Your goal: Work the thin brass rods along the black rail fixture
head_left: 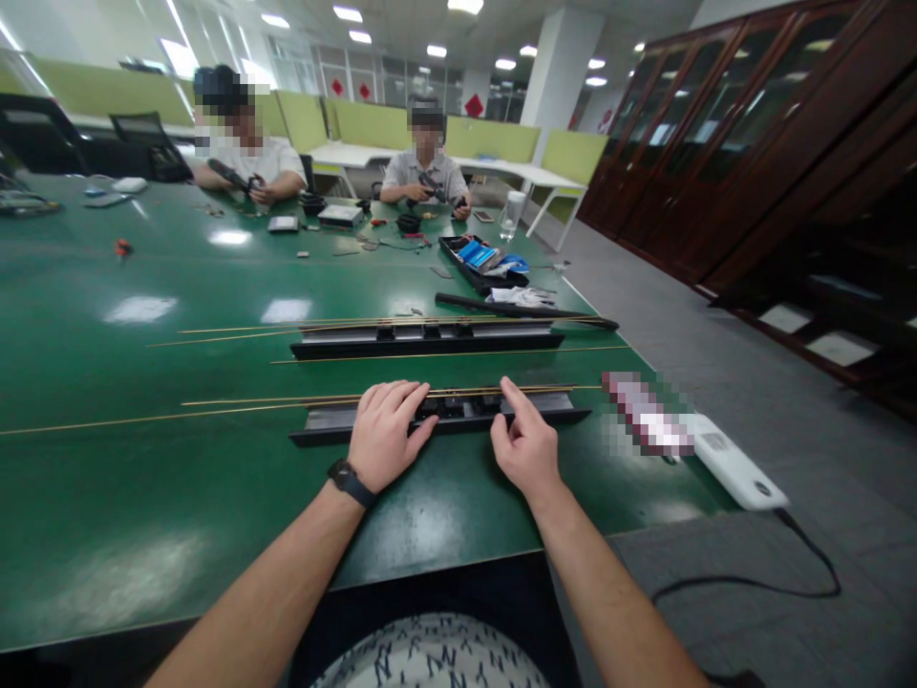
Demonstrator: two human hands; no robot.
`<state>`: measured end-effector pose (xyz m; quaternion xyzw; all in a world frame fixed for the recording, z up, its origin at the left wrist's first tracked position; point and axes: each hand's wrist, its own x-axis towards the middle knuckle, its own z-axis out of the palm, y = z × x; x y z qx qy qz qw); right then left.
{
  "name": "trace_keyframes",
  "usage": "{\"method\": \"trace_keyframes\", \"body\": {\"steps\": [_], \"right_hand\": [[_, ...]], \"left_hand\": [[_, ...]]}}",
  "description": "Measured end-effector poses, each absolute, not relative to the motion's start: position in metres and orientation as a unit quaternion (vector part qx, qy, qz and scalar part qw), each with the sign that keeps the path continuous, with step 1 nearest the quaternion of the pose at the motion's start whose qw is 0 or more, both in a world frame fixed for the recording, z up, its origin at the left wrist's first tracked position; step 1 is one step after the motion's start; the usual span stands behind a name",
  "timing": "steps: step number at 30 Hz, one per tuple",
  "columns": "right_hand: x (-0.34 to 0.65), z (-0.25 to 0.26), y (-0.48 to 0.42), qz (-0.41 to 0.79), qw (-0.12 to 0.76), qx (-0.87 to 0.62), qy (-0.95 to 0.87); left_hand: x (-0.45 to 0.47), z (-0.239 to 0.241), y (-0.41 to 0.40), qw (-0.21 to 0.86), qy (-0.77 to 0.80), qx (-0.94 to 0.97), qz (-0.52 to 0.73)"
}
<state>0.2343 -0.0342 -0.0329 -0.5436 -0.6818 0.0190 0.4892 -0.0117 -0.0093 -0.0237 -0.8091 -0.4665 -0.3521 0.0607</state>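
A long black rail [333,420] with a pale inner strip lies crosswise on the green table in front of me, dark fittings [451,405] at its middle. Thin brass-coloured rods [265,401] run along its far edge and stick out to the left. My left hand [391,430] rests over the rail left of the fittings, fingers stretched out and thumb apart. To the right of the fittings, my right hand [526,441] reaches its index finger to the rods; its other fingers are curled, with nothing visible in them.
Beyond lies a second black rail [430,346] with more rods. Behind it are a black bar [526,311] and a black tray [481,266] of blue packets. A white power bank [737,463] with a cable sits at right. Two people work across the table [215,526].
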Motion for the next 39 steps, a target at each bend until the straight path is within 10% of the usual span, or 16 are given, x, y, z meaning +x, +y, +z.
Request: {"method": "trace_keyframes", "body": {"steps": [39], "right_hand": [[0.234, -0.041, -0.027, 0.046, 0.472, -0.521, -0.710]], "left_hand": [[-0.058, -0.012, -0.004, 0.082, -0.583, -0.674, -0.446]]}}
